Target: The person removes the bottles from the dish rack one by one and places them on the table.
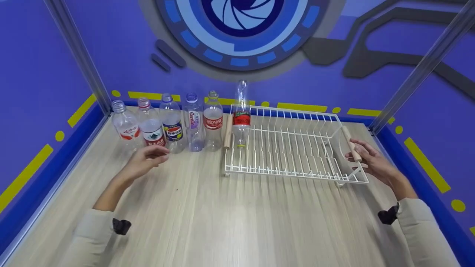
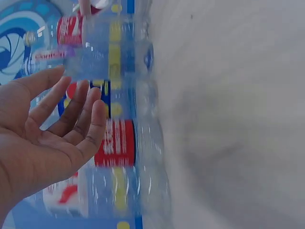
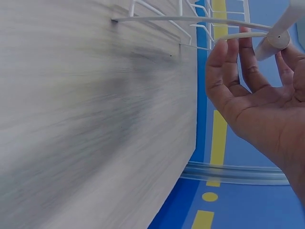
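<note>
A white wire dish rack (image 1: 282, 172) with wooden handles stands on the table. My right hand (image 1: 374, 163) is at its right handle (image 1: 351, 142), thumb on one side and fingers bent round the other; the right wrist view shows this hand (image 3: 267, 90) close up at the handle's end. At the rack's left end a clear bottle (image 1: 242, 118) with a red label stands neck down. My left hand (image 1: 143, 163) hovers in front of a red-labelled water bottle (image 1: 152, 128), fingers loosely bent and holding nothing. In the left wrist view, that hand (image 2: 57, 129) is palm up before blurred bottles.
Left of the rack stand several uncapped clear bottles in a row, among them a blue-labelled bottle (image 1: 172, 128), a purple-labelled bottle (image 1: 193, 124) and a red-labelled cola bottle (image 1: 213, 122). A white-and-red-labelled bottle (image 1: 126, 124) is leftmost. Blue panels (image 1: 297, 85) enclose the table.
</note>
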A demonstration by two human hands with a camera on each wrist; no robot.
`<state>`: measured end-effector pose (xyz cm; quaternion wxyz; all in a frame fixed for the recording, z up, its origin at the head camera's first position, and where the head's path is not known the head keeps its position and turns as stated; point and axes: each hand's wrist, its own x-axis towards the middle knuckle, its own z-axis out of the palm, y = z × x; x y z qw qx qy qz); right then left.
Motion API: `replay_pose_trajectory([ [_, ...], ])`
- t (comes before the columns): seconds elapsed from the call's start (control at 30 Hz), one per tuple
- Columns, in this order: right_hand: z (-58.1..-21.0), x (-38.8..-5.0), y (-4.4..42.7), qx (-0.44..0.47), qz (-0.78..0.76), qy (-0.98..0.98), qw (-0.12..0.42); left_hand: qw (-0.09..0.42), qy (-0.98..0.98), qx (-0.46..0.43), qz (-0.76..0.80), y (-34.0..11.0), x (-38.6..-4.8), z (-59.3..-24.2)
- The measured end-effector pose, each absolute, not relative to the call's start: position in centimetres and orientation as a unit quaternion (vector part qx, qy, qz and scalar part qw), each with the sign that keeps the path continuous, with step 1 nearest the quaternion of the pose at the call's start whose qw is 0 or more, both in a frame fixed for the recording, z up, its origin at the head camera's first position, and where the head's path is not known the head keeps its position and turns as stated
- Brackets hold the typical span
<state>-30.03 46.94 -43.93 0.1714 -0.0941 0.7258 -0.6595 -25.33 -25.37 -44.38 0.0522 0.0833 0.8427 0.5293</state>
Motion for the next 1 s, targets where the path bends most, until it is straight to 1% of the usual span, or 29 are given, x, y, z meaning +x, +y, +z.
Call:
replay_pose_trajectory([
  [0.3, -44.2, -29.9, 46.8, -0.094, -0.664, 0.722, 0.167, 0.092, 0.799, 0.142, 0.577, -19.3, -27.4, -46.1],
  [0.53, -44.1, -29.8, 46.9, -0.094, -0.661, 0.726, 0.166, 0.101, 0.783, 0.168, 0.590, -15.1, -28.8, -45.7],
  [0.73, -44.0, -29.9, 46.7, -0.088, -0.651, 0.735, 0.164, 0.120, 0.772, 0.172, 0.600, -12.9, -29.5, -46.1],
  [1.0, -44.1, -29.8, 46.8, -0.086, -0.652, 0.735, 0.164, 0.139, 0.745, 0.178, 0.627, -11.3, -30.2, -46.6],
])
